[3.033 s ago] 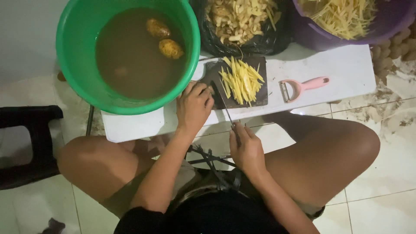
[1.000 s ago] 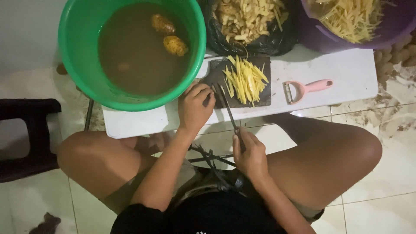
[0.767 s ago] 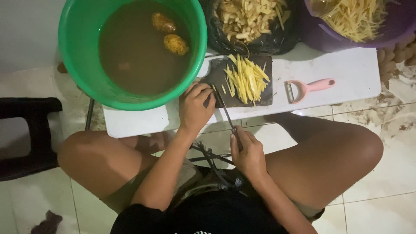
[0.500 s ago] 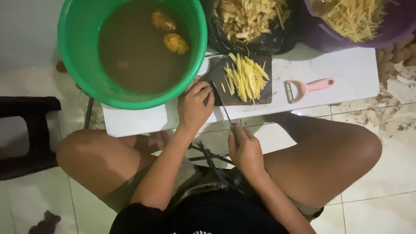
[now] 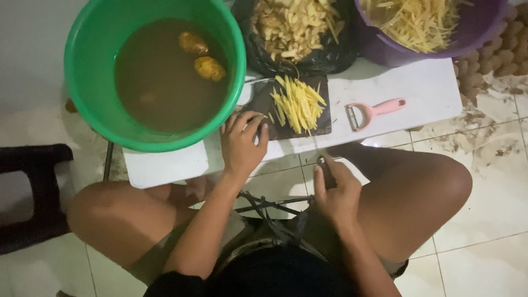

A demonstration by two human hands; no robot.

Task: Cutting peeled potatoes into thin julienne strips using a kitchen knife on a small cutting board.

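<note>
Knife drawn back off the board, potato strips piled at its middle

The left hand (image 5: 242, 144) rests with fingers spread on the dark cutting board (image 5: 264, 104), at 9 o'clock of the yellow potato strips (image 5: 298, 103). The right hand (image 5: 336, 192) is fisted round a knife handle (image 5: 328, 171), well back from the board — the blade is not visible. My read: fingertips lying so near the cutting line risk a nick, and the green basin (image 5: 88, 71) of murky water at 10 o'clock overhangs the white table (image 5: 423, 91) — a nudge could slop it.
</note>
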